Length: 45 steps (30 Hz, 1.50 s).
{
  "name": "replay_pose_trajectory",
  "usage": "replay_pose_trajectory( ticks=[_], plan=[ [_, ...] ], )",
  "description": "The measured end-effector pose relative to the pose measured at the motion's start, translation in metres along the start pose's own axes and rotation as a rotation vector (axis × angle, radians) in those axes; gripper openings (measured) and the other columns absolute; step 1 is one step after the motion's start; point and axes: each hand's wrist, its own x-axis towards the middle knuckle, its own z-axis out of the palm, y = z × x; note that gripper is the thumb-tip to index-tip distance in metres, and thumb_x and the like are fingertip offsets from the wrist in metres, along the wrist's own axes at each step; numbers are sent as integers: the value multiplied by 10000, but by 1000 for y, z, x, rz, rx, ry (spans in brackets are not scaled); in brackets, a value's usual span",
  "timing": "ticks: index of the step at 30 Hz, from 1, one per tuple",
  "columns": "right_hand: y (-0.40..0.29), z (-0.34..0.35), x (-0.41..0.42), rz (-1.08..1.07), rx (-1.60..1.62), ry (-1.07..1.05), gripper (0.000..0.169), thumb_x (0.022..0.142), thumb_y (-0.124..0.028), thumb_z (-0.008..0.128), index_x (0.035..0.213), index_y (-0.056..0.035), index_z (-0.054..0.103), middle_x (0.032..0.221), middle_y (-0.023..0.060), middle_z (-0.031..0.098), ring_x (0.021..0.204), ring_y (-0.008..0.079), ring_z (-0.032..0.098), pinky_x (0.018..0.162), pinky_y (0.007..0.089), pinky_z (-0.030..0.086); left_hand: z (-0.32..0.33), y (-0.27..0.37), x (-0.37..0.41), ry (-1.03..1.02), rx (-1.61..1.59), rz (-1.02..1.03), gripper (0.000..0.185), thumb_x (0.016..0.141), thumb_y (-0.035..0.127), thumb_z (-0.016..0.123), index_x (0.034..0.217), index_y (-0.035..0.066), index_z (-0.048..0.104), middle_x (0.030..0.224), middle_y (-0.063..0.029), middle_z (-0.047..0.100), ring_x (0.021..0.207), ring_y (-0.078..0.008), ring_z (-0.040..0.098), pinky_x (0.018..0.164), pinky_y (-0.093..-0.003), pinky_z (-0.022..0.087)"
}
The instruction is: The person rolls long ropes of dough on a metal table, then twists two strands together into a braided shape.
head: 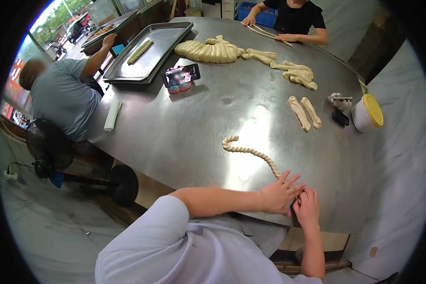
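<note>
A twisted dough rope [257, 153] lies on the steel table, curled into a hook at its far end. My left hand [281, 195] is spread, palm down, over the rope's near end. Beside it my right hand [307, 206] has its fingers bent round the strand's end at the table's near edge. Two short dough pieces [299, 114] lie apart from the rope, farther up on the right. Beyond them is a pile of dough strips [298, 74], and a large mass of cut dough [207, 51] rests at the far side.
A metal tray [115, 76] with one braided dough piece [140, 52] stands at the far left. Near it are a propped phone [181, 75] and a rolled white sheet [112, 115]. A yellow-lidded tub [367, 113] stands right. One person works dough strands opposite; another sits left, near a fan [49, 143].
</note>
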Motion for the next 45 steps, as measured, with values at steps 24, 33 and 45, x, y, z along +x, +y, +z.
replay_pose_trajectory(
  ticks=[24, 33, 45],
  plan=[
    [22, 2, 53, 149, 84, 89, 172, 1021, -140, 688, 1147, -24, 677, 1128, 168, 687, 1026, 412, 667, 823, 529, 554, -4, -51, 67, 249, 227, -128, 1096, 960, 798, 622, 1706, 20, 424, 1816, -213, 319, 1694, -437, 242, 1344, -702, 173],
    [26, -9, 51, 265, 78, -44, 167, 1013, -131, 696, 1133, -18, 669, 1261, 147, 704, 1102, 419, 654, 935, 500, 577, -1, -31, 66, 107, 103, -151, 1022, 1005, 748, 591, 1690, 4, 444, 1805, -200, 357, 1697, -412, 244, 1366, -622, 195],
    [17, 4, 49, -4, 51, 162, 306, 949, -87, 754, 1245, -40, 690, 1137, 163, 696, 1109, 414, 642, 986, 552, 552, 11, -56, 69, 84, 57, -81, 1052, 961, 750, 661, 1703, 36, 442, 1829, -151, 321, 1704, -419, 224, 1357, -671, 180]
  ],
)
